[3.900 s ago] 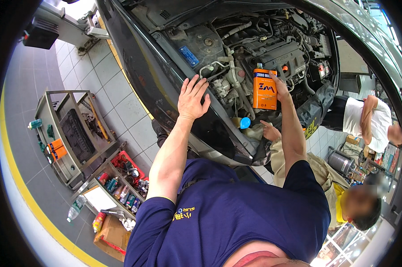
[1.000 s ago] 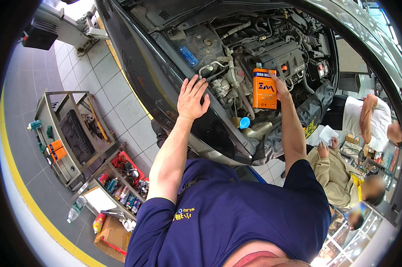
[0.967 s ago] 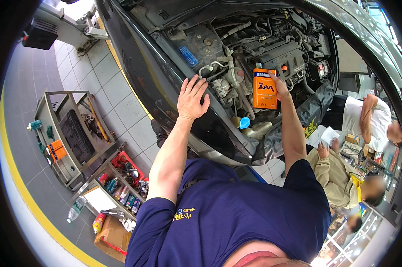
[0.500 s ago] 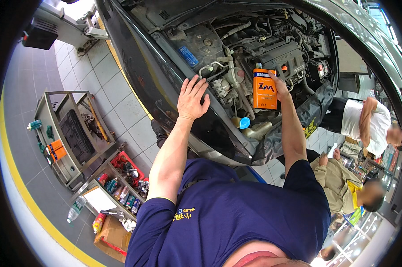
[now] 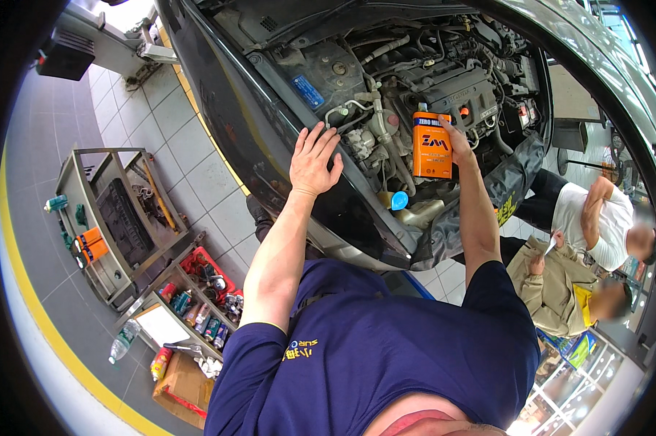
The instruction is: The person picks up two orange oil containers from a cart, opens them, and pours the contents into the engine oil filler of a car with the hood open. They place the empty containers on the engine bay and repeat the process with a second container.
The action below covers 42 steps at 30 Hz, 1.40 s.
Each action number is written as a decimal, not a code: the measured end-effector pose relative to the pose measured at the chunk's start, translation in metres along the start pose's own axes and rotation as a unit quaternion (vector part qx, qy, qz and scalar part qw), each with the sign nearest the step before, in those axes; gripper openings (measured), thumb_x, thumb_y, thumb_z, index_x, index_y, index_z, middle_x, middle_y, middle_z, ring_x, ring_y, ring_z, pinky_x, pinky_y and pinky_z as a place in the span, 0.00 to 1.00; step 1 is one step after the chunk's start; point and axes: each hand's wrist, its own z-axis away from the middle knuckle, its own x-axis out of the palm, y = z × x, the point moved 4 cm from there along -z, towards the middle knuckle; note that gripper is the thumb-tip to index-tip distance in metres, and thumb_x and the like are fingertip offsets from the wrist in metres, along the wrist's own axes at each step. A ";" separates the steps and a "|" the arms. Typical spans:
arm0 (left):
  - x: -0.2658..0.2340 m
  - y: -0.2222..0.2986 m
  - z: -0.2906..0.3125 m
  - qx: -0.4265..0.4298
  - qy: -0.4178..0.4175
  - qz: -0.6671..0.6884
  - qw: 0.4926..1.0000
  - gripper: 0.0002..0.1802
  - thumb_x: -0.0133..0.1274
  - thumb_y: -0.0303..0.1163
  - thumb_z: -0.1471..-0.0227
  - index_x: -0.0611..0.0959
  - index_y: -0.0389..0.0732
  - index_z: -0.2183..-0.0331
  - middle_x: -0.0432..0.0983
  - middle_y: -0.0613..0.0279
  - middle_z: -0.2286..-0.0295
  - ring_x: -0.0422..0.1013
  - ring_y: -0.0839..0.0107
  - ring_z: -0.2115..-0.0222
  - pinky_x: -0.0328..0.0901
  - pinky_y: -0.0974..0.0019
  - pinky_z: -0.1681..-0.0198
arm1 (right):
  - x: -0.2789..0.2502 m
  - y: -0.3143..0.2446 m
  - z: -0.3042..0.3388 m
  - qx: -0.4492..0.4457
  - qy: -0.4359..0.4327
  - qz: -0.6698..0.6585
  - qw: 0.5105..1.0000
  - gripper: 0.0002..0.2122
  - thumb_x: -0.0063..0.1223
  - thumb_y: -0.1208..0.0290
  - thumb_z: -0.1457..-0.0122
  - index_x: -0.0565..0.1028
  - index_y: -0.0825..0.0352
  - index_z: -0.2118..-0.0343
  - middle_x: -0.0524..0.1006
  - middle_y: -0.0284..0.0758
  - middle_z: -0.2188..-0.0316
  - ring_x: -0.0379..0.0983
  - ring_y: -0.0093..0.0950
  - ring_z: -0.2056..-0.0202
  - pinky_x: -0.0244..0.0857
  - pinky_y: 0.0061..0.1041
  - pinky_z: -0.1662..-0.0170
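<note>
My right hand (image 5: pixel 456 143) grips an orange rectangular oil can (image 5: pixel 431 156) from its right side, above the car's engine bay. The can's dark top end points toward the engine (image 5: pixel 455 94); whether liquid flows from it is hidden. My left hand (image 5: pixel 315 161) lies flat on the dark fender (image 5: pixel 270 109) at the bay's left edge, fingers spread, holding nothing. Between my arms, a blue washer-fluid cap (image 5: pixel 399 200) stands up, with a pale plastic reservoir neck (image 5: pixel 421 214) beside it.
A dark fender cover (image 5: pixel 480 207) drapes over the car's front edge. On the left stands a metal tool cart (image 5: pixel 99 272) with spray cans, a red tray (image 5: pixel 204 265) and a black cover. Two people (image 5: pixel 597 221) are at the right, one holding paper. The raised hood (image 5: pixel 597 80) arches above.
My hands and the oil can have stayed almost still. At the right, the two people have shifted, and the one with the paper now stands closer to the other.
</note>
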 end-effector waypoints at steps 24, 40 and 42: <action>0.003 -0.001 0.000 0.008 0.009 -0.004 1.000 0.23 0.62 0.38 0.39 0.90 0.45 0.44 0.84 0.65 0.38 0.70 0.57 0.28 0.56 0.44 0.19 | -0.001 -0.001 -0.003 0.007 0.024 0.003 1.000 0.23 0.70 0.53 0.25 0.83 0.73 0.47 0.92 0.41 0.59 0.92 0.32 0.65 0.89 0.34 0.62; 0.001 0.000 0.000 0.007 0.005 0.002 1.000 0.23 0.62 0.38 0.39 0.90 0.44 0.44 0.84 0.63 0.39 0.70 0.55 0.28 0.56 0.42 0.19 | -0.007 0.003 -0.010 0.009 0.012 0.011 1.000 0.23 0.71 0.50 0.26 0.83 0.69 0.48 0.92 0.38 0.61 0.92 0.31 0.67 0.88 0.35 0.63; 0.001 0.000 -0.001 0.006 0.005 0.002 1.000 0.23 0.62 0.38 0.39 0.90 0.44 0.44 0.84 0.63 0.39 0.70 0.55 0.28 0.56 0.43 0.19 | -0.009 0.005 -0.013 0.020 0.025 0.008 0.999 0.23 0.71 0.50 0.26 0.83 0.69 0.48 0.92 0.38 0.61 0.91 0.30 0.67 0.88 0.34 0.64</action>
